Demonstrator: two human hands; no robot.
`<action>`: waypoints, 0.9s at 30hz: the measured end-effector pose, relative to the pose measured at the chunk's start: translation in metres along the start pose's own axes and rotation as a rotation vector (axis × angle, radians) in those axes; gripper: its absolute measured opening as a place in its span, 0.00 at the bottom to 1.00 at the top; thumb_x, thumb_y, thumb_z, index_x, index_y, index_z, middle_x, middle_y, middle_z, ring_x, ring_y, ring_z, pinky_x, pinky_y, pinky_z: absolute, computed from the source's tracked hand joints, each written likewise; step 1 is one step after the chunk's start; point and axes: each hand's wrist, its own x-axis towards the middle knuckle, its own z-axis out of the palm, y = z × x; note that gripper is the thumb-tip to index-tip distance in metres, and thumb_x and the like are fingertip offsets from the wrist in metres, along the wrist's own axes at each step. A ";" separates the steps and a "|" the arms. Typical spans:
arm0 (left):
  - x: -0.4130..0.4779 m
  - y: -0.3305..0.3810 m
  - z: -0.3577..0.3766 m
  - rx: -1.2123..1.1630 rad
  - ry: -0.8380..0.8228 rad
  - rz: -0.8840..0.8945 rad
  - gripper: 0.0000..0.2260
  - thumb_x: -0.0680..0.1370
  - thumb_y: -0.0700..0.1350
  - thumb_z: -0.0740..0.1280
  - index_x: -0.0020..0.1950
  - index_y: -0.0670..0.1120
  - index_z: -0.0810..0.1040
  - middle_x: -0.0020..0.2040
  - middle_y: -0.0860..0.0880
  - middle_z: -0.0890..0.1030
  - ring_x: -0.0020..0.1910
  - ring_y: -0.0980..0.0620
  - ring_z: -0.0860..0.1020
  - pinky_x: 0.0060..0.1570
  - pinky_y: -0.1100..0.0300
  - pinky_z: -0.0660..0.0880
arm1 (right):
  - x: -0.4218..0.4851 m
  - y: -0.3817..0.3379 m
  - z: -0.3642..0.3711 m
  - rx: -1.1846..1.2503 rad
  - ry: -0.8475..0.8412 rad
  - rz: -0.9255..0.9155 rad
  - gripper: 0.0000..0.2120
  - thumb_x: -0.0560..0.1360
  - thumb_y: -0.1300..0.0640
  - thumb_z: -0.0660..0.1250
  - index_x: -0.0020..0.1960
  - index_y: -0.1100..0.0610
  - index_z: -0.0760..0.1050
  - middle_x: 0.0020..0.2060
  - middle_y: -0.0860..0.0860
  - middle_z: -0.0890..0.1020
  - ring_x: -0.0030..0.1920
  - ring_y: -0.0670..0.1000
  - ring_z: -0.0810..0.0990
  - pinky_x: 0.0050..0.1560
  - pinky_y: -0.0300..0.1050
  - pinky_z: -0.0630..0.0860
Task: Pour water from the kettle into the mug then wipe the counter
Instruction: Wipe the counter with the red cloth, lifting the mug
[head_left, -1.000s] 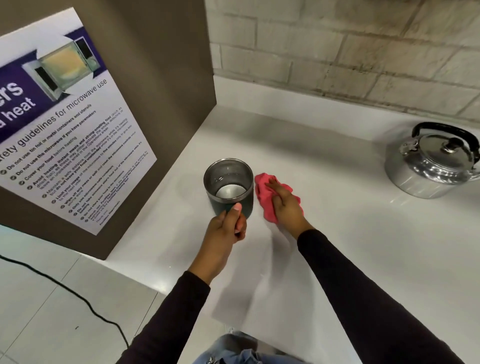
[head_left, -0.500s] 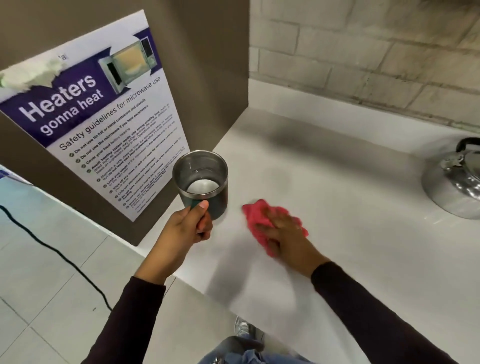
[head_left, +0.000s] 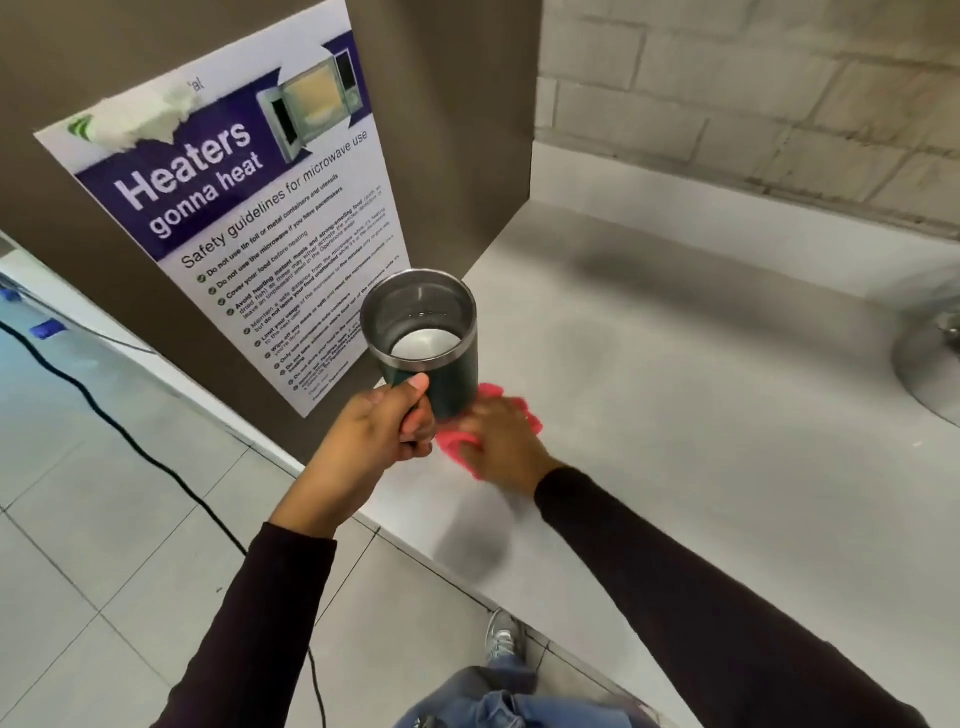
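With the mug (head_left: 423, 338) gripped by the left hand (head_left: 382, 431) above the counter (head_left: 701, 415) edge and the right hand (head_left: 501, 441) pressed flat on the cloth (head_left: 457, 447) beside it, water could be spilled if the mug were tipped.

I read a poster (head_left: 249, 228) on the brown panel (head_left: 457, 130), purple banner "Heaters gonna heat", heading "Safety guidelines for microwave use", smaller bullet lines too fine to read surely.
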 end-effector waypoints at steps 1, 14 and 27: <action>0.001 -0.001 0.001 -0.005 -0.017 0.000 0.21 0.77 0.52 0.57 0.24 0.48 0.61 0.26 0.49 0.64 0.29 0.51 0.63 0.39 0.56 0.66 | -0.012 -0.006 0.002 0.045 -0.031 -0.059 0.10 0.74 0.56 0.65 0.51 0.49 0.82 0.55 0.49 0.83 0.58 0.54 0.77 0.61 0.48 0.69; 0.035 -0.051 0.060 0.007 -0.164 -0.086 0.21 0.80 0.49 0.56 0.26 0.49 0.61 0.27 0.50 0.63 0.30 0.52 0.64 0.41 0.57 0.70 | -0.166 0.036 -0.042 0.300 0.144 0.332 0.08 0.65 0.68 0.74 0.40 0.57 0.86 0.55 0.53 0.84 0.62 0.49 0.77 0.69 0.49 0.66; 0.046 -0.083 0.085 0.000 -0.212 -0.137 0.20 0.75 0.54 0.58 0.24 0.51 0.62 0.25 0.52 0.64 0.27 0.54 0.66 0.42 0.55 0.68 | -0.179 0.037 -0.049 0.188 0.255 0.548 0.10 0.66 0.63 0.72 0.46 0.56 0.86 0.60 0.54 0.81 0.66 0.58 0.73 0.68 0.54 0.64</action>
